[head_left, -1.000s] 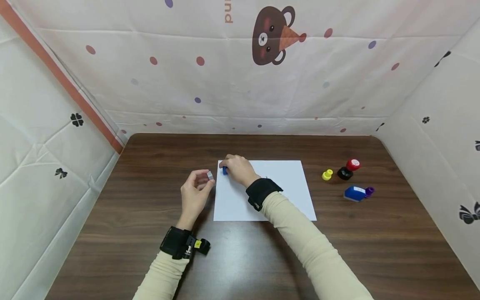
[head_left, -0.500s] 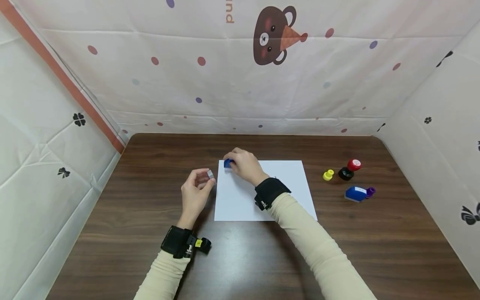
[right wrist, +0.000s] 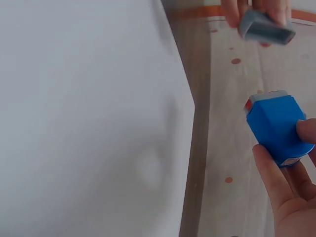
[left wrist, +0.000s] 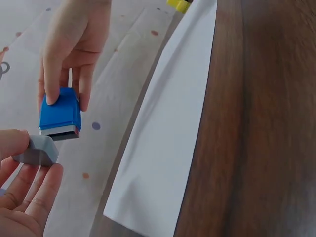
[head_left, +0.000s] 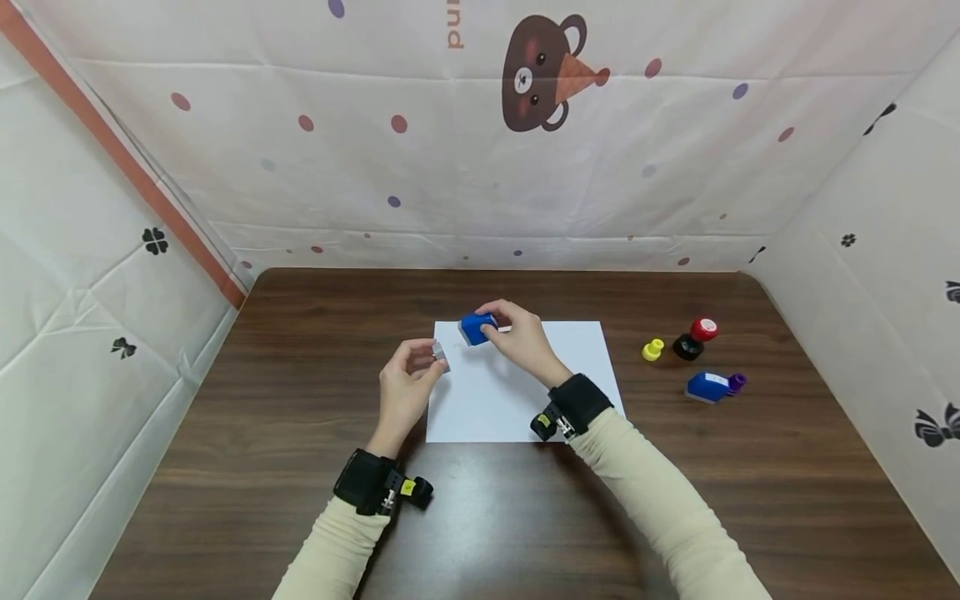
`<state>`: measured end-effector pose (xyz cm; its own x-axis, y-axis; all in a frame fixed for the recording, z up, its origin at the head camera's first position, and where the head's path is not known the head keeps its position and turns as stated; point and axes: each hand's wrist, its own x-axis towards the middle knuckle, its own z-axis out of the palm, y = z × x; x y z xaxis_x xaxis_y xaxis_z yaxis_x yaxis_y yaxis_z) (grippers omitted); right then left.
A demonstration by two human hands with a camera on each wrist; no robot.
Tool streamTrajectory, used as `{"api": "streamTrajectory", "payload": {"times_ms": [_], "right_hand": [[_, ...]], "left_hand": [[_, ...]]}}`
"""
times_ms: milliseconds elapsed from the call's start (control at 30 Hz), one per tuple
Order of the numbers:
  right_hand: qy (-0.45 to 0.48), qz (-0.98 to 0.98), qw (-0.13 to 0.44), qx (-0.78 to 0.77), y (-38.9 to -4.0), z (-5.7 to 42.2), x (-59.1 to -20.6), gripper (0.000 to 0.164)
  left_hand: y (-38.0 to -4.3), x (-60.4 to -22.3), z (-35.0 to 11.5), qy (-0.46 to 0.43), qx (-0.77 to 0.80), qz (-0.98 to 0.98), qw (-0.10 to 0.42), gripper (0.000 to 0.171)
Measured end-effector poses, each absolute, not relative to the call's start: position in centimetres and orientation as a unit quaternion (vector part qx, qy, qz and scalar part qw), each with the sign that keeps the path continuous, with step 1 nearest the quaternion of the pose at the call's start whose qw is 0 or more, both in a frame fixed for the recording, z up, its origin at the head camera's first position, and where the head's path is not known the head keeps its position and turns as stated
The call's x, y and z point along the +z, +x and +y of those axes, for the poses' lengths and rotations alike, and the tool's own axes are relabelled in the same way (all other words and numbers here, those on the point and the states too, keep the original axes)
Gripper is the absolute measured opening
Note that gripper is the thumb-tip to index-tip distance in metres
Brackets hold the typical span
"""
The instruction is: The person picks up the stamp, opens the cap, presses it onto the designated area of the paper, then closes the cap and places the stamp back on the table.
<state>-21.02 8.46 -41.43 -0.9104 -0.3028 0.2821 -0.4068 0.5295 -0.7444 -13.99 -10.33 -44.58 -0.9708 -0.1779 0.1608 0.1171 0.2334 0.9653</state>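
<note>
A blue self-inking stamp (head_left: 474,328) is in my right hand (head_left: 527,343), pinched between thumb and fingers above the far left part of a white sheet of paper (head_left: 517,408). Its printing end is bare and turned toward my left hand (head_left: 403,392). That left hand pinches a translucent grey stamp cap (head_left: 440,353) by the sheet's left edge. In the left wrist view, the cap (left wrist: 40,150) lies just below the stamp's (left wrist: 60,111) printing end. The right wrist view shows a gap between the cap's (right wrist: 264,29) hollow opening and the stamp (right wrist: 277,127).
Right of the paper stand a small yellow stamp (head_left: 652,350) and a red-and-black one (head_left: 696,340). Nearer lies a blue piece with a purple knob (head_left: 714,387). A patterned cloth wall (head_left: 450,167) borders the brown table (head_left: 300,350) at the back.
My right hand has raised the blue stamp off the paper's far left corner, drawn it rightward and tilted its printing end left. My left hand has shifted slightly right with the cap.
</note>
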Motion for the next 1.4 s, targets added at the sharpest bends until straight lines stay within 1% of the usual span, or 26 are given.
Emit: {"api": "streamTrajectory", "payload": {"times_ms": [167, 300, 433, 600, 1000, 1400], "right_hand": [[0.159, -0.859, 0.004, 0.487, -19.8, 9.1, -41.5, 0.023], [0.148, -0.846, -0.017, 0.512, -18.9, 9.4, -41.6, 0.024], [0.161, -0.836, -0.019, 0.524, -18.2, 9.5, -41.7, 0.023], [0.175, -0.829, -0.015, 0.532, -17.6, 9.6, -41.8, 0.022], [0.166, -0.824, -0.018, 0.541, -16.7, 10.0, -42.1, 0.022], [0.16, -0.811, -0.019, 0.562, -16.1, 10.1, -42.3, 0.022]], "left_hand": [[-14.0, -44.3, -9.6, 0.019, -0.619, -0.777, 0.11, 0.029], [-14.1, -44.3, -9.1, 0.013, -0.618, -0.78, 0.099, 0.03], [-14.1, -44.2, -8.8, 0.007, -0.626, -0.775, 0.09, 0.031], [-14.0, -44.2, -8.6, -0.004, -0.635, -0.768, 0.091, 0.032], [-13.6, -44.2, -8.1, -0.031, -0.628, -0.773, 0.086, 0.028], [-13.3, -43.7, -7.6, -0.033, -0.635, -0.767, 0.084, 0.032]]}}
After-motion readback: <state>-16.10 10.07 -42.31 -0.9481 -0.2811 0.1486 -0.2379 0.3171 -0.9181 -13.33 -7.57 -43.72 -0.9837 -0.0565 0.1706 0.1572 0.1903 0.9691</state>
